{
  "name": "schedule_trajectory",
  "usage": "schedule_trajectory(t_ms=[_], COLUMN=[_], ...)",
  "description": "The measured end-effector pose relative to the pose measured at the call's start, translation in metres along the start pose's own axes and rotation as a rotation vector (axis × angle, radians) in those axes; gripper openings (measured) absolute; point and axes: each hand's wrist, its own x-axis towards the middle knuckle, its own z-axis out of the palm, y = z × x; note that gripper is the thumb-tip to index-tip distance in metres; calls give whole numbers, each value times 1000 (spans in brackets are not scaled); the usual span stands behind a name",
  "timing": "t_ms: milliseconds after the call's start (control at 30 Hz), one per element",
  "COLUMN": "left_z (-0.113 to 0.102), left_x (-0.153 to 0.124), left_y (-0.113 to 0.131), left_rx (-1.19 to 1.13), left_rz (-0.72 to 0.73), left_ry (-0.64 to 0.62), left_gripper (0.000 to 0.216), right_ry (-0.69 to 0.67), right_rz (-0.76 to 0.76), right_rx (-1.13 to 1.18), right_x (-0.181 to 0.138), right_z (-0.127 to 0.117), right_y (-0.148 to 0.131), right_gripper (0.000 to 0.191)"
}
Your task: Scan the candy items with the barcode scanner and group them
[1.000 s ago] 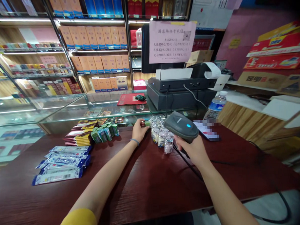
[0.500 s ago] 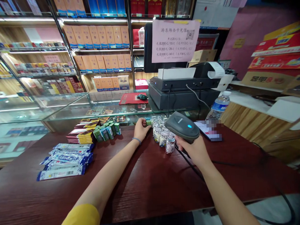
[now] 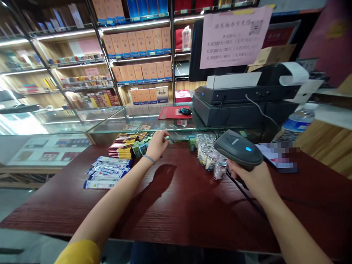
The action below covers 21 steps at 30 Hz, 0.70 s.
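My right hand [image 3: 260, 181] is wrapped round the handle of a dark grey barcode scanner [image 3: 237, 148] with a lit blue light. Below and left of the scanner's head stands a cluster of small clear jars [image 3: 207, 156] with silvery lids. One small green container [image 3: 191, 143] stands at the left of the jars. My left hand [image 3: 157, 145], a grey band on its wrist, hovers over the table with its fingers loosely apart and nothing visible in them. Just beyond it are several small green containers [image 3: 139, 149], which it partly hides.
Yellow-and-brown packets [image 3: 123, 146] and blue-and-white wrapped bars [image 3: 108, 173] lie at the left of the dark red table [image 3: 178, 209]. Behind are a glass counter [image 3: 112, 120], a mouse [image 3: 184, 111] and a cash register [image 3: 235, 107]. A water bottle [image 3: 297, 122] stands right; the scanner's cable trails across the table.
My left hand has let go of a green container beside the jars and moved left towards the other green containers. The view has turned left. My right hand still holds the scanner.
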Motion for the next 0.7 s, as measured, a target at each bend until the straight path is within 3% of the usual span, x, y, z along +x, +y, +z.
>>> schedule_trajectory(t_ms=[100, 167, 367, 567, 700], left_z=[-31, -41, -34, -32, -45], left_x=[1, 1, -2, 0, 4], left_y=[-18, -29, -49, -41, -27], left_rx=[170, 287, 503, 488, 286], left_rz=[56, 94, 18, -31, -5], left_ry=[-53, -113, -197, -168, -158], left_gripper=[22, 27, 35, 23, 23], right_ry=[-23, -40, -44, -50, -55], right_rz=[-15, -18, -6, 19, 16], right_rx=[-33, -25, -3, 8, -27], right_x=[1, 1, 0, 0, 1], right_z=[0, 0, 2, 2, 1], right_y=[1, 3, 7, 7, 7], right_gripper=[26, 25, 26, 28, 25])
